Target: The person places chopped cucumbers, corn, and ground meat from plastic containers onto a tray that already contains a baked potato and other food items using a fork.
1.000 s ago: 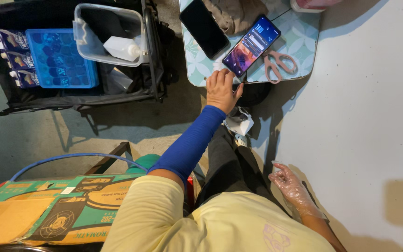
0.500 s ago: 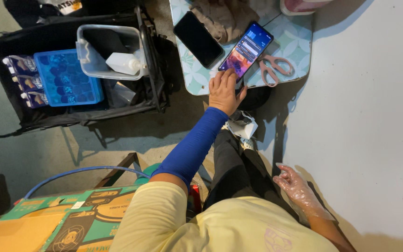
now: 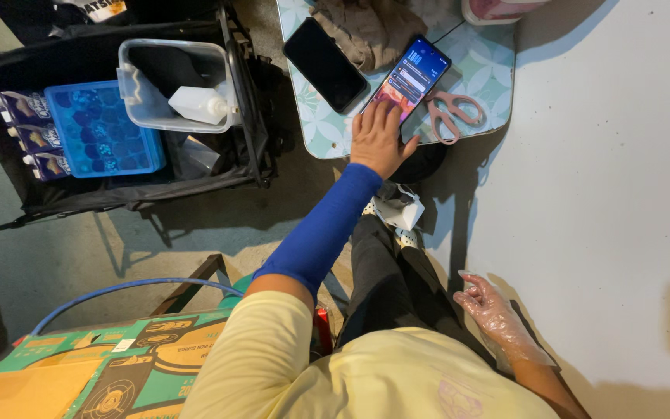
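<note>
Left hand [image 3: 380, 140], arm in a blue sleeve [image 3: 321, 233], reaches onto the patterned tabletop [image 3: 481, 77]; its fingers lie flat on the lower end of a lit smartphone [image 3: 408, 77], grip open, nothing clasped. We note a dark phone [image 3: 325, 64] just left of it, pink-handled scissors [image 3: 451, 113] just right, crumpled brown cloth [image 3: 366, 27] behind. Right hand [image 3: 490, 306], in a clear plastic glove, hangs loose and empty by the thigh. Black cart [image 3: 246, 116] at left holds a blue tray [image 3: 102, 128] and a clear bin [image 3: 172, 81].
</note>
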